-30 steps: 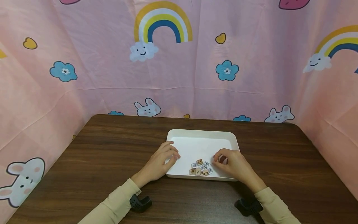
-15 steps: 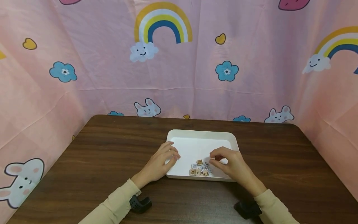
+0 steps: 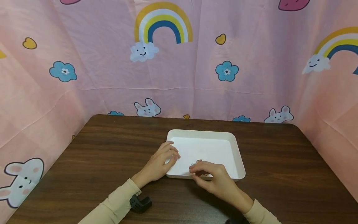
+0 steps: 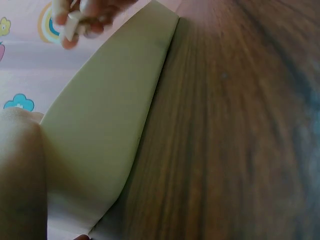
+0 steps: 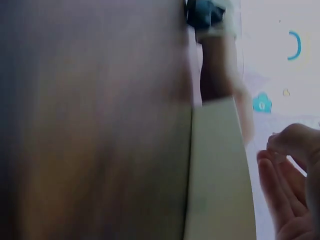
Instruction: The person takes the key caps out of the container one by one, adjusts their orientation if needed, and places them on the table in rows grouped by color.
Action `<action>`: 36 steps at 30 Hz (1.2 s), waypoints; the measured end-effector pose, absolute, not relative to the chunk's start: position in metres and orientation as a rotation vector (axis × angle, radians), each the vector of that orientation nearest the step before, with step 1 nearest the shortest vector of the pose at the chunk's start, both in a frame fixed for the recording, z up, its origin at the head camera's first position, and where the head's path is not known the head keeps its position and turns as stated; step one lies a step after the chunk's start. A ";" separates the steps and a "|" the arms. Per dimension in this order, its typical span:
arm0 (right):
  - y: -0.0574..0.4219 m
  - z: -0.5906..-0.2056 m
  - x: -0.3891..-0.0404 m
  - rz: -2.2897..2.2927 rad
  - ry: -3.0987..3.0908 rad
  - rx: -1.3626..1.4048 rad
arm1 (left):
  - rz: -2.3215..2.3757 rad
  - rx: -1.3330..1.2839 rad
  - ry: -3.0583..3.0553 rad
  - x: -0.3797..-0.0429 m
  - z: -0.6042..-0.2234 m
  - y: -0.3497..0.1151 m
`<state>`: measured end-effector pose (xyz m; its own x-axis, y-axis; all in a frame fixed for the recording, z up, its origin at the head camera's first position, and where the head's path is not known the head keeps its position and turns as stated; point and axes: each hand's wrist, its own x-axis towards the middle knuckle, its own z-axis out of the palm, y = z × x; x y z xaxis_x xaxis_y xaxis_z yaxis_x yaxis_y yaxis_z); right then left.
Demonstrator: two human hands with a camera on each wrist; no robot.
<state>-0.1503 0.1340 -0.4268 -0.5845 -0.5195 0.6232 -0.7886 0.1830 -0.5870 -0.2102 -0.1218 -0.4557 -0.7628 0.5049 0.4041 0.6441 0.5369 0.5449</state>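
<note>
A white rectangular tray [image 3: 204,146] lies on the brown table, with small square printed tiles [image 3: 199,161] near its front edge, mostly hidden behind my right hand. My left hand [image 3: 158,160] rests over the tray's left rim, fingers loosely bent. Above the tiles, my right hand [image 3: 219,180] pinches a small pale tile [image 4: 72,25] between thumb and fingers, best seen in the left wrist view. In the right wrist view the right hand's fingertips [image 5: 270,155] meet around something small and pale; its printed face cannot be made out.
The dark wood-grain table [image 3: 112,149] spreads around the tray on all sides. A pink patterned cloth [image 3: 179,74] with rainbows and rabbits hangs behind it and at both sides. A black wrist mount [image 3: 140,204] sits under the left sleeve.
My right hand has moved left and toward the front edge of the tray, now covering most of the tiles. The left hand has stayed at the left rim.
</note>
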 end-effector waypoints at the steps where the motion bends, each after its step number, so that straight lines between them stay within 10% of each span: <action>1: 0.131 -0.427 -0.148 1.353 -2.165 1.269 | -1.036 -0.974 -2.575 -0.210 -0.456 -0.122; 36: 0.097 -0.462 -0.132 1.419 -2.300 1.280 | -1.063 -0.974 -2.580 -0.208 -0.453 -0.122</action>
<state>-0.1316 0.0967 -0.4623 -0.6243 -0.5834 0.5195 -0.7260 0.1877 -0.6616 -0.2079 -0.1219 -0.4534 -0.7675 0.5039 0.3963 0.6368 0.5281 0.5617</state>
